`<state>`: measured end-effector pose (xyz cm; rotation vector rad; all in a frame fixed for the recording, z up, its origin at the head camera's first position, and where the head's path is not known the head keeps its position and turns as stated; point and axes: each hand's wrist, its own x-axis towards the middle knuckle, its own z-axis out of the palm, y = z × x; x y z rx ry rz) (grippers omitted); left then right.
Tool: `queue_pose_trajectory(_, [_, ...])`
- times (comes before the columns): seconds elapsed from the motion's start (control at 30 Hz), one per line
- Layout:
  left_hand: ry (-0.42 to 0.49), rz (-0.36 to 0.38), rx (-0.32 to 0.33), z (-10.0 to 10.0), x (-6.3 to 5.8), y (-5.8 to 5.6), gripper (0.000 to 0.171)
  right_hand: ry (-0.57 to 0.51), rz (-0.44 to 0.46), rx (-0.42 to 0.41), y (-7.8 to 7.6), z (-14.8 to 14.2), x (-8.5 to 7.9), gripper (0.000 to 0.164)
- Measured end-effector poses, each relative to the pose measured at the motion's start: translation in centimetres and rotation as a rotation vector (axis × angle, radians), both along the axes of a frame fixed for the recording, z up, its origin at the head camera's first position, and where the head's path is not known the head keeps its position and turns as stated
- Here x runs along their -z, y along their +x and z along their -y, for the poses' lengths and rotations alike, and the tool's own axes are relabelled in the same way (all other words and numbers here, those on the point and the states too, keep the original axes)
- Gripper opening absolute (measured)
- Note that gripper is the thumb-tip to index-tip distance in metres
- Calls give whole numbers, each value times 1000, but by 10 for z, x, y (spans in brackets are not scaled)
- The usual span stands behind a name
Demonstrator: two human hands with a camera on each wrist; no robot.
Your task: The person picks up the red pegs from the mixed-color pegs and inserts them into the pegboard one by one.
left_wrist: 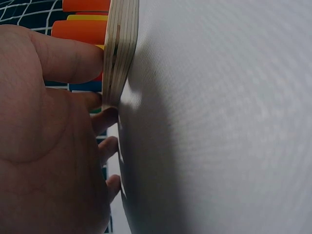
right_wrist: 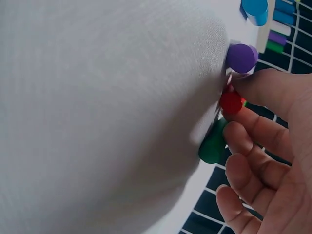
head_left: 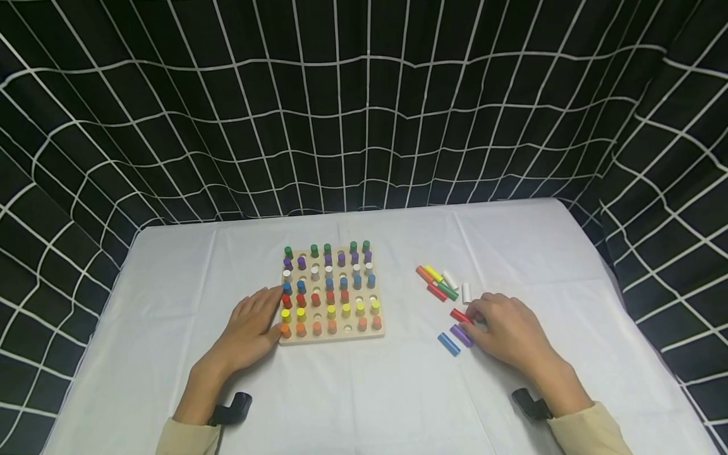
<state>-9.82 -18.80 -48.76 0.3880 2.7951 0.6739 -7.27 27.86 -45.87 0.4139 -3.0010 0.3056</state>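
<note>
A wooden pegboard [head_left: 335, 339] with rows of coloured pegs lies left of the middle on the table. My left hand [head_left: 251, 328] rests against its left side, thumb at the near corner and fingers extended along the edge. Over to the right, my right hand [head_left: 506, 328] has thumb and index finger on either side of a red peg [right_wrist: 231, 102], pinching it at the cloth. A purple peg [head_left: 461, 335] lies beside the thumb, with a blue peg [head_left: 448, 344] nearer the front. Close under the other fingers is a green peg [right_wrist: 213, 142], hidden by the hand in the head view.
Beyond the right hand lie more loose pegs: a white peg [head_left: 466, 293], another red peg [head_left: 437, 292], a green peg [head_left: 447, 291] and an orange peg [head_left: 424, 273]. Some pegboard holes hold no peg. A white cloth [head_left: 352, 404] covers the table; a black gridded curtain [head_left: 364, 114] surrounds it.
</note>
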Motion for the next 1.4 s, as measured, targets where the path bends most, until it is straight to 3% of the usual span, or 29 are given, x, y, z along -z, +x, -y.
queue_pose_trajectory(0.87, [-9, -13, -2, 0, 1, -1, 74, -33, 9, 19, 0, 5, -15, 23])
queue_pose_trajectory(1.4, [-3, -4, -6, -1, 0, 0, 74, -29, -29, -30, -3, 11, -22, 21])
